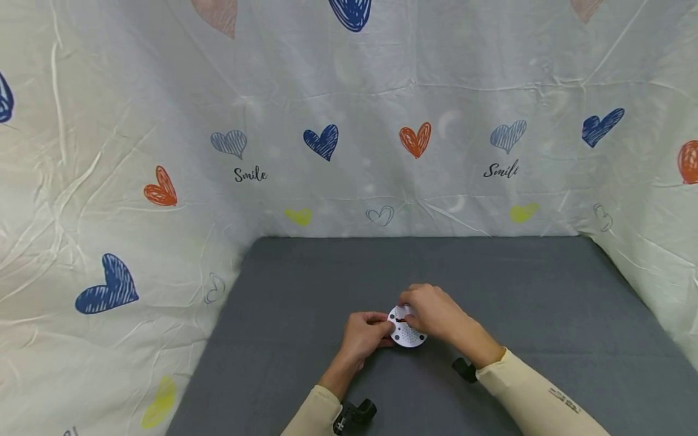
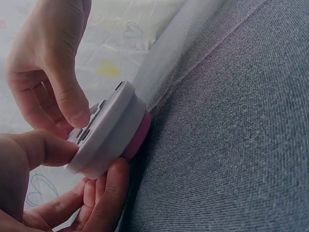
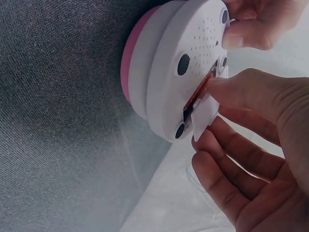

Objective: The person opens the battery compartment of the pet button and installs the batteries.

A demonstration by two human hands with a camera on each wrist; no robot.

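While the left hand [image 1: 364,333] pinches the rim of the round white-and-pink plastic gadget [image 1: 406,332], which looks light, stiff and smooth, the right hand [image 1: 431,310] pinches its small hatch cover [image 3: 203,112].

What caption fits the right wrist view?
Right hand pinches a small white flap on a round white-and-pink device.

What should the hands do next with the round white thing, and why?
Probably the right hand should lift the small white cover fully away. It is already tilted open at the slot of the round white device, showing red inside, while the left hand holds the device steady.
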